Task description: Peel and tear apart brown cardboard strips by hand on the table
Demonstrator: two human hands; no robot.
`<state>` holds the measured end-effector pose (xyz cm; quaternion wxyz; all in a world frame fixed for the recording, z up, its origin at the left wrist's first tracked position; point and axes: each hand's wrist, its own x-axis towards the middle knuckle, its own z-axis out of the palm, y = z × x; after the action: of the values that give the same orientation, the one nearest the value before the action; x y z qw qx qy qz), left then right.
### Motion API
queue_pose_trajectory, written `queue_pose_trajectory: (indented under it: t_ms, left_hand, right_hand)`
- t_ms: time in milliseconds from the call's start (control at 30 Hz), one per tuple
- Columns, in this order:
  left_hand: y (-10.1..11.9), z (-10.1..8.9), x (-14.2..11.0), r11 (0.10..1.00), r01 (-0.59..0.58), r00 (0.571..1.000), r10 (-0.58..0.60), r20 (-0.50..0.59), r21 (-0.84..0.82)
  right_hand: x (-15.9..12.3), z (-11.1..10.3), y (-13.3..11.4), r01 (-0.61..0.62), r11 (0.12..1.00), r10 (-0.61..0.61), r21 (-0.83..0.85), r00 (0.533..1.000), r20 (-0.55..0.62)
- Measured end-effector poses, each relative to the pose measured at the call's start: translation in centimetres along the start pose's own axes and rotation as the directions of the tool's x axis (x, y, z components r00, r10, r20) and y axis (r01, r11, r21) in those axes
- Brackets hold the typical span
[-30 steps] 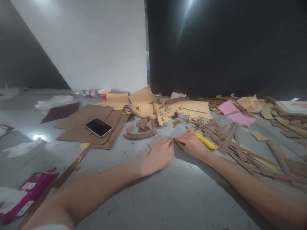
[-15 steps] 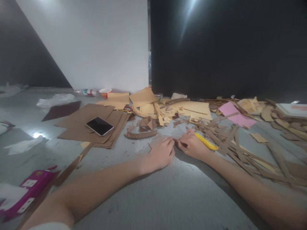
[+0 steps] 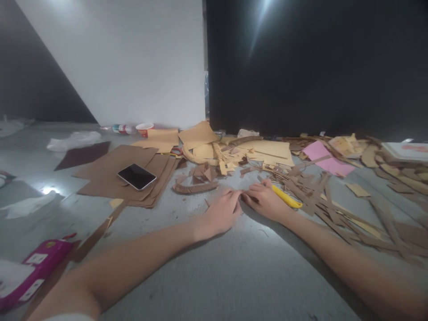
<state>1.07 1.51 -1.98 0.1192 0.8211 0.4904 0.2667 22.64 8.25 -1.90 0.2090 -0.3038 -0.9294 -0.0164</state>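
In the middle of the head view, my left hand (image 3: 219, 214) and my right hand (image 3: 265, 199) meet with bent, closed fingers. A small brown piece of cardboard (image 3: 241, 195) shows between the fingertips, mostly hidden, and both hands pinch it. Just right of my right hand lies a yellow utility knife (image 3: 286, 197), partly covered by that hand. Beyond my left hand rests a curved strip of layered brown cardboard (image 3: 194, 189), with folded brown scraps (image 3: 205, 173) behind it.
A phone (image 3: 137, 176) lies on stacked brown sheets (image 3: 100, 171) at left. A magenta power strip (image 3: 40, 263) sits at lower left. Brown strips (image 3: 329, 209), a pink sheet (image 3: 327, 158) and yellow sheets (image 3: 267, 152) spread across the right and back. A cup (image 3: 145, 129) stands by the wall.
The view has shifted slightly, so things sit a little further left. Less of the small brown piece shows between my fingers. Both hands stay together in the same place.
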Motion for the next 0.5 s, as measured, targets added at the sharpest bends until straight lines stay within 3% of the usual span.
queue_pose_trajectory:
  t_ms: [133, 367, 500]
  left_hand:
    - [-0.4, -0.1, 0.1, 0.996, 0.063, 0.997, -0.065, -0.031, -0.064]
    - [-0.1, -0.2, 0.0, 0.997, 0.009, 1.0, -0.008, -0.014, 0.072]
    - [-0.1, -0.1, 0.0, 0.992, 0.016, 1.0, -0.017, 0.004, 0.124]
  right_hand:
    - [-0.1, -0.3, -0.3, -0.005, 1.0, 0.005, 0.007, 0.999, 0.049]
    - [-0.3, 0.7, 0.1, -0.028, 1.0, 0.028, 0.006, 1.0, 0.01]
    - [-0.4, 1.0, 0.3, 0.027, 1.0, -0.027, 0.011, 1.0, -0.016]
